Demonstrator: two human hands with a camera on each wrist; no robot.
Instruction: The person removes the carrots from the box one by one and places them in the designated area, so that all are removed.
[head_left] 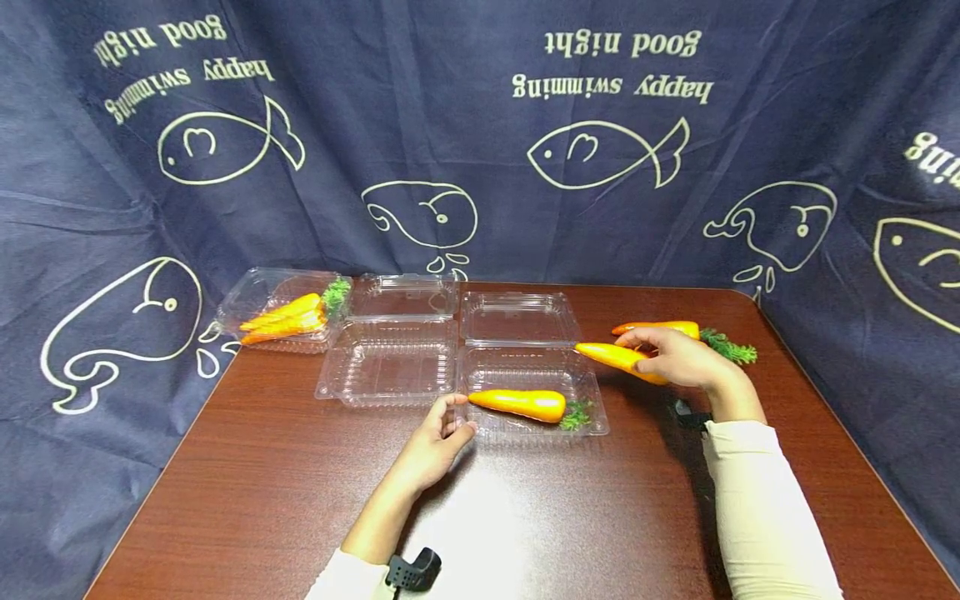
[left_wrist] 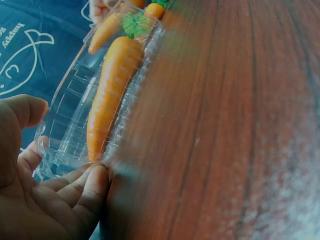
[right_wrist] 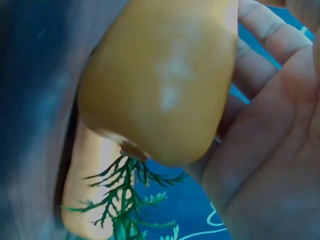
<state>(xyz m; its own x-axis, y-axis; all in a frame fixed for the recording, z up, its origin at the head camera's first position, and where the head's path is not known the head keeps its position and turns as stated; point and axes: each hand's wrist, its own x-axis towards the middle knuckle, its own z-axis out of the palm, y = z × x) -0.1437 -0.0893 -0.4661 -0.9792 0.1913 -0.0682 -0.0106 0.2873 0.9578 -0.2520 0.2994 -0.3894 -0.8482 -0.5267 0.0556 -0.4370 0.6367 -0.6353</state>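
In the head view my right hand pinches an orange carrot above the table, its tip toward the right container. In the right wrist view the thick end of this carrot fills the middle, with green leaves below it. My left hand touches the left edge of the open clear container, where one carrot with leaves lies. The left wrist view has my left hand with fingertips at the container's end, near the tip of the carrot inside.
Another carrot with leaves lies on the table behind my right hand. An empty open container stands left of centre. At the far left a clear container holds several carrots. A dark printed curtain hangs behind.
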